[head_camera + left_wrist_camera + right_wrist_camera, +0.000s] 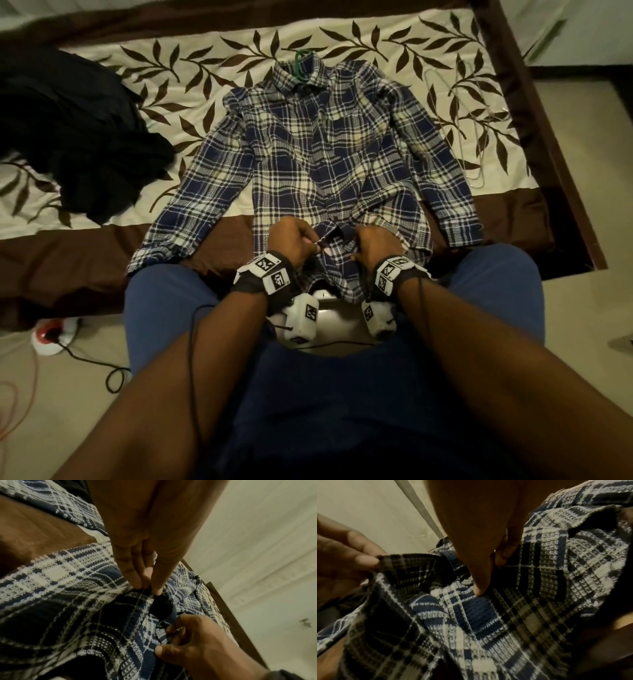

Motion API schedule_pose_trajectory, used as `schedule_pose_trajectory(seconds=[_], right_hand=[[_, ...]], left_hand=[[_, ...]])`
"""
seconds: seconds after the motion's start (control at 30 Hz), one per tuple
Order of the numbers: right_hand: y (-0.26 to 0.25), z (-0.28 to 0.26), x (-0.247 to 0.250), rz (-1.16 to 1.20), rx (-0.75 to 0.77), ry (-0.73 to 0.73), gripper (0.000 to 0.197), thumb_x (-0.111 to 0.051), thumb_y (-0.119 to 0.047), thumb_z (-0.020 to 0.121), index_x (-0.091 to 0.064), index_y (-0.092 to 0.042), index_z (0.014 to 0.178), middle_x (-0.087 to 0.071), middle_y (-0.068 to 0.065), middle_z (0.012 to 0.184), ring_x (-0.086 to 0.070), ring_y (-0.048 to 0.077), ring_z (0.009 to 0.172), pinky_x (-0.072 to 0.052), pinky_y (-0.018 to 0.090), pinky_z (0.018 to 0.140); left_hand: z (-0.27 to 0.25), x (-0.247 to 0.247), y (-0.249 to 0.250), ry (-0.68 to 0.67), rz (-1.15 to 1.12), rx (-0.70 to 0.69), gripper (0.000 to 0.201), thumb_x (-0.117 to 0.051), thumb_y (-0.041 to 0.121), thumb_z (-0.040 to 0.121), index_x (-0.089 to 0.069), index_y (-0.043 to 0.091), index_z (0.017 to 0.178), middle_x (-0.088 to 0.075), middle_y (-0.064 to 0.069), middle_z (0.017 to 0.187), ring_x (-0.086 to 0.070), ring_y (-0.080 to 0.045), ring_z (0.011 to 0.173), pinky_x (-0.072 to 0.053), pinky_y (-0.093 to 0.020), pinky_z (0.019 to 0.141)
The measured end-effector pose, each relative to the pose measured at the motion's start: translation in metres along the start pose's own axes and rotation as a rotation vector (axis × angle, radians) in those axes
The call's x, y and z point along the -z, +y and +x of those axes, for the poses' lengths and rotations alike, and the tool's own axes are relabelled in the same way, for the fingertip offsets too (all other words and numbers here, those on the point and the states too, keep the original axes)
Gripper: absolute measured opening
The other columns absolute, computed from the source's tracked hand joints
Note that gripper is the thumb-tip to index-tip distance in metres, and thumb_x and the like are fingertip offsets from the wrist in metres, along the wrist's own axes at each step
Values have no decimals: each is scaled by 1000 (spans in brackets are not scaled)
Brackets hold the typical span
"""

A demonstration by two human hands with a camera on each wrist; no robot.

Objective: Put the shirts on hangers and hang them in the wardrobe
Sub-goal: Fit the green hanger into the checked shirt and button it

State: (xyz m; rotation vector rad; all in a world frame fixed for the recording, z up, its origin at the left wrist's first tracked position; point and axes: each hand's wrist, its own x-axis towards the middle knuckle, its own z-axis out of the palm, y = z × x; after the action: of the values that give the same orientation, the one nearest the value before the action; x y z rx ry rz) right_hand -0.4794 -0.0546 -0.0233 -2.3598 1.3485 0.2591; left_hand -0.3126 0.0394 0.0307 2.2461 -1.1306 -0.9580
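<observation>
A: Where's the plaid shirt?
B: Flat on the bedspread, green hanger at the collar, far from the grip.
A: Hands?
B: Left hand and right hand both knuckles-up at the hem, fingers curled, each pinching a front edge. Black garment off left.

A bedroom in a home. A bed with a dark wooden frame fills the view, covered by a cream bedspread printed with brown leaves. On the bed lie a plaid shirt, dark clothing left of it, and wire hangers right of it. Beside the bed is pale tiled floor.
</observation>
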Motion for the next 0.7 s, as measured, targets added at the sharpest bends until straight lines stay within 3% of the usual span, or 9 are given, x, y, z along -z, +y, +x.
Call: schedule_pose_trajectory(seconds=[0.1,0.17,0.27,0.4,0.5,0.57,0.63,0.7], right_hand=[[4,3,10,164,-26,-82,19,-69,-13,88,-70,-15,106,-71,10,101,-66,30,96,-55,37,85],[13,2,20,382,-56,-127,7,-75,-12,85,-73,-14,91,-72,4,89,-66,21,87,-54,33,82],[28,-5,37,634,-57,-153,9,-78,-11,83,-71,-15,79,-70,-1,80,-65,15,79,-51,30,77],[38,-18,58,634,-43,-94,11,-70,-10,89,-64,-16,82,-64,1,78,-60,17,76,-48,30,74],[42,-27,66,647,-44,-61,15,-60,-6,94,-65,-14,106,-63,3,82,-55,14,68,-42,24,60],[42,-32,67,629,6,-77,22,-56,-7,97,-66,-11,116,-65,2,96,-60,16,81,-45,25,69],[42,-35,66,637,51,-78,19,-59,-14,98,-68,-7,113,-68,4,104,-62,17,92,-47,26,77],[41,-38,63,640,78,-69,18,-64,-22,96,-71,-7,101,-69,3,96,-62,16,88,-45,26,75]], left_hand=[[-4,4,1,24,-82,37,10,-83,2,73,-78,10,77,-75,-9,78,-66,-19,75,-56,-29,73],[-6,4,2,35,-129,65,10,-83,3,73,-78,11,75,-74,-8,77,-66,-17,72,-57,-31,72],[-10,3,5,26,-203,112,15,-84,3,73,-76,16,70,-74,-6,76,-72,-23,78,-62,-40,77],[-16,2,9,20,-253,113,15,-82,1,74,-75,13,71,-74,-8,77,-72,-27,80,-62,-45,79],[-21,3,9,28,-284,109,23,-82,-3,73,-72,16,65,-73,-10,75,-72,-30,78,-61,-48,79],[-22,3,9,36,-291,109,22,-82,-3,73,-73,16,67,-74,-12,79,-72,-32,83,-61,-47,80],[-25,4,11,30,-292,107,15,-81,-3,74,-75,11,76,-74,-13,84,-71,-30,85,-61,-44,82],[-26,5,11,27,-299,98,13,-80,-4,75,-76,7,83,-74,-14,87,-69,-25,81,-61,-40,81]])
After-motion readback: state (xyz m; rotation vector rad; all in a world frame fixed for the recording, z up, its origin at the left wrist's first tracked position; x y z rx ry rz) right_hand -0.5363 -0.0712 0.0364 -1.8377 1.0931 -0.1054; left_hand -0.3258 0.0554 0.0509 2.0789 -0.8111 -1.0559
